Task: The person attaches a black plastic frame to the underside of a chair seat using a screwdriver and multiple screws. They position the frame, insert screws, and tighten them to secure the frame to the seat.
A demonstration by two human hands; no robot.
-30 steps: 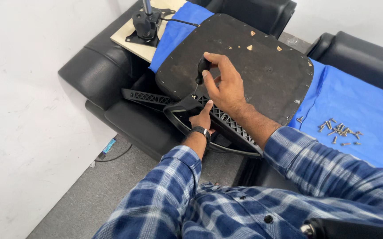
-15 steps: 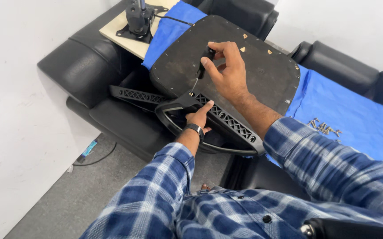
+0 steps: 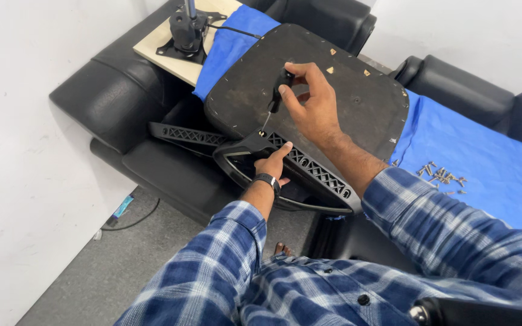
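A black plastic armrest frame point(image 3: 285, 175), loop-shaped with a lattice-patterned bar, lies against the near edge of an upturned dark seat base point(image 3: 333, 90) that rests on a black sofa point(image 3: 116, 102). The left hand point(image 3: 273, 166) presses on the frame's upper bar, fingers curled down over it, a dark band on the wrist. The right hand point(image 3: 312, 105) closes around the black handle of a screwdriver point(image 3: 275, 101), thumb and fingers wrapped tight; the thin shaft slants down and left, and its tip meets the spot where the frame joins the seat base. A second latticed armrest point(image 3: 185, 134) lies just left of the first, partly tucked under the seat base. A blue cloth point(image 3: 472, 151) covers the sofa beneath and to the right, and a scatter of small screws point(image 3: 441, 176) sits on it, well apart from the hands. At the far left, a black metal mechanism point(image 3: 185, 30) stands on a pale board point(image 3: 170, 57). Both sleeves are blue plaid.
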